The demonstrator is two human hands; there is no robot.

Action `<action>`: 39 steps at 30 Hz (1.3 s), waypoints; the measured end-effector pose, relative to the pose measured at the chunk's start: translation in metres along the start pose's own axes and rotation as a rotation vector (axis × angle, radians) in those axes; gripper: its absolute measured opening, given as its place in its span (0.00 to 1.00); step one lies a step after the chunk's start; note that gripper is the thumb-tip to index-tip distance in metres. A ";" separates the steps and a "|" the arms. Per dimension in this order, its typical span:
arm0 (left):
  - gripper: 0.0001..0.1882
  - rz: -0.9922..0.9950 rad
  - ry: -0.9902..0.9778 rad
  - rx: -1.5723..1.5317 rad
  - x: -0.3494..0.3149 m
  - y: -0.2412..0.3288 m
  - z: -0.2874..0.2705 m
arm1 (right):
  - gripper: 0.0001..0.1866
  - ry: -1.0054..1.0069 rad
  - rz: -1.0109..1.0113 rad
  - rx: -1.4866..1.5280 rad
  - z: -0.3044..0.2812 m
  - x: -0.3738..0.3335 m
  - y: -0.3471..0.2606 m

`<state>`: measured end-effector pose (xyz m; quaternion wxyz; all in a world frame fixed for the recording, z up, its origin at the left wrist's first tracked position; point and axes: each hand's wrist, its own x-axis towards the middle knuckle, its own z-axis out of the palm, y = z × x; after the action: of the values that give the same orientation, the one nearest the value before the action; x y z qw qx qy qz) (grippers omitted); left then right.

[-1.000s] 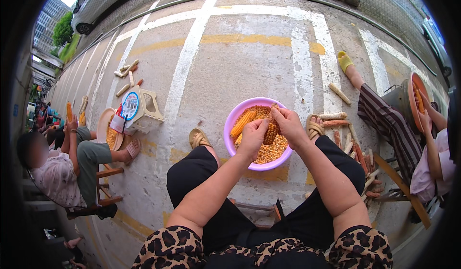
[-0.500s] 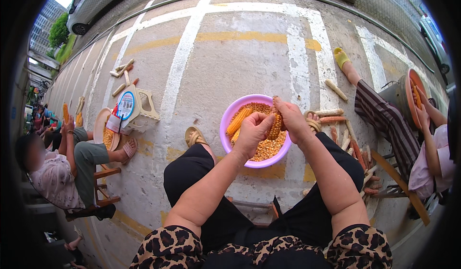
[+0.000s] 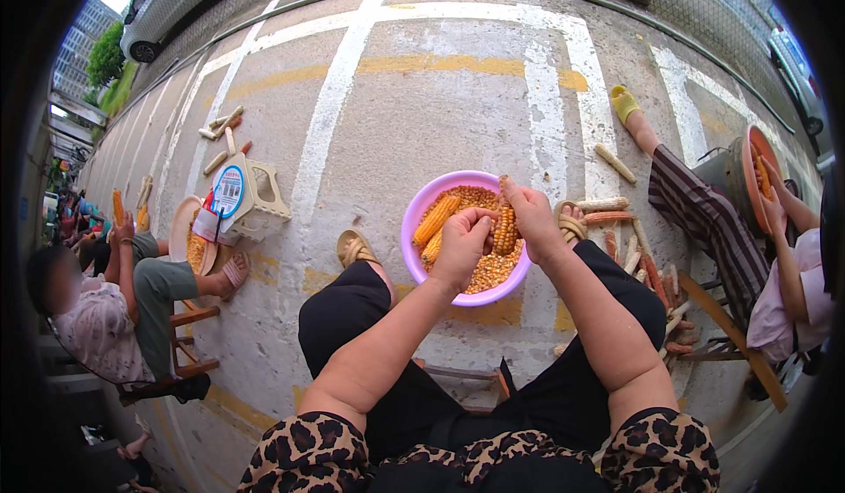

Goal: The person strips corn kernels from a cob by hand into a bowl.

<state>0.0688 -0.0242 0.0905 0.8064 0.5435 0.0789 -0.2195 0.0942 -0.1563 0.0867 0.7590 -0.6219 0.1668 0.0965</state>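
Over the purple basin (image 3: 411,267) my right hand (image 3: 532,220) is wrapped around an ear of corn (image 3: 505,229), held upright and partly stripped of kernels. My left hand (image 3: 461,248) is closed against the left side of the same ear, thumb and fingers at its kernels. What lies under those fingers is hidden. Loose yellow kernels (image 3: 495,273) fill much of the basin, and a whole ear of corn (image 3: 437,220) rests on them at the left, with another partly hidden below it. The basin sits on the ground between my sandalled feet.
Bare cobs (image 3: 650,268) lie heaped beside my right leg. At left, a seated person (image 3: 101,317) holds corn near a pan (image 3: 183,229) and a beige plastic stool (image 3: 264,198). Another person (image 3: 797,273) at right works over an orange basin (image 3: 753,163).
Both hands and the ear stay over the basin with only a slight shift. My left fingers have moved a little along the ear, and the ear has turned slightly.
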 end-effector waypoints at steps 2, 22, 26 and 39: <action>0.09 -0.120 -0.033 -0.138 0.000 0.008 -0.002 | 0.17 0.006 0.069 0.069 0.003 -0.006 -0.016; 0.06 -0.142 -0.005 -0.321 -0.001 0.002 0.000 | 0.15 0.073 0.158 0.197 -0.003 -0.001 -0.005; 0.07 -0.049 -0.025 -0.178 -0.005 0.002 0.004 | 0.15 0.090 0.174 0.266 -0.007 0.000 -0.003; 0.03 0.158 0.120 0.109 -0.001 -0.018 0.009 | 0.17 0.232 0.117 0.241 -0.002 0.002 0.019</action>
<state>0.0590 -0.0379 0.0795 0.7841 0.6034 0.0720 -0.1264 0.0893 -0.1542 0.0688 0.7970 -0.5225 0.2993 0.0474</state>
